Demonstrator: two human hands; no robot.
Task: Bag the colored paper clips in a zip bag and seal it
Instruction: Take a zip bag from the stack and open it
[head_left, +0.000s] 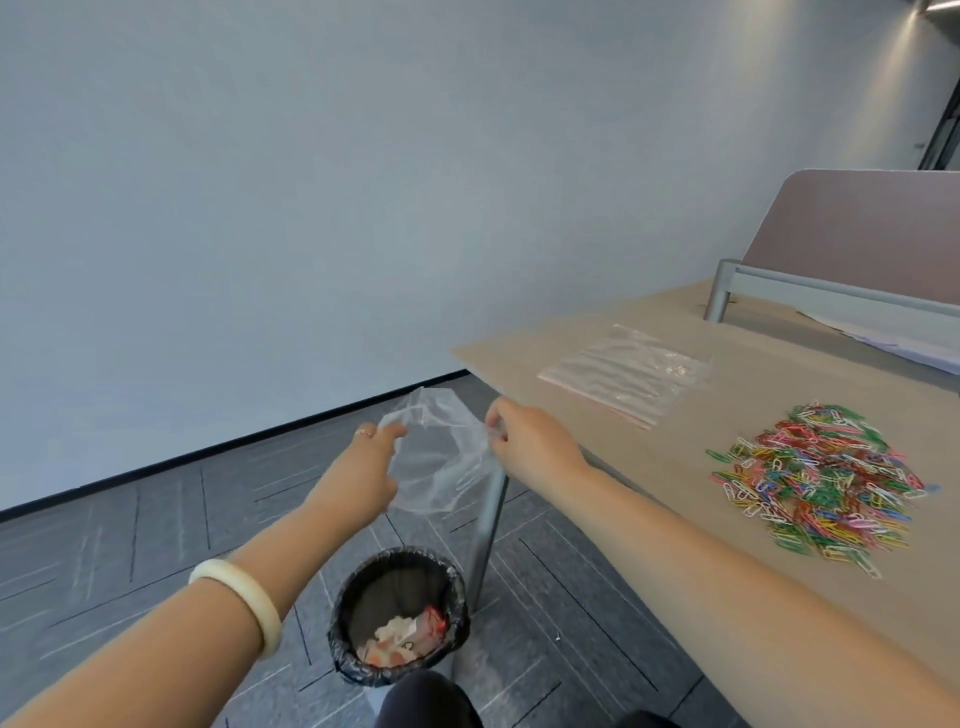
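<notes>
Both hands out past the desk's (649, 499) left edge, holding a clear bag (441, 457) in the air between them. Left hand (363, 467) pinching the bag's left side, fingers loosely closed on the film; right hand (530, 441) curled tight, nipping the right edge between thumb and fingertips. Bag limp, empty as far as can be seen; mouth open or shut — cannot tell.

Clips (815, 478) in a loose heap on the desk, well to the right, untouched. More flat bags (628, 374) stacked on the desk beyond the right hand.

Risks from here, as a judgement:
- Bag held over a bin (400, 613) on the floor, not over the desk — a slipped pinch likely drops it in with the rubbish.
- Thin, slick film with only fingertip holds; easy to lose one side and have the mouth collapse.
- Clips far from the bag; filling out here would scatter them on the floor or into the bin. Better back over the desk first.
- Heap tangled; grabbing a bunch may drag strays off the edge.
- A clip caught in the zip track would stop the seal.
</notes>
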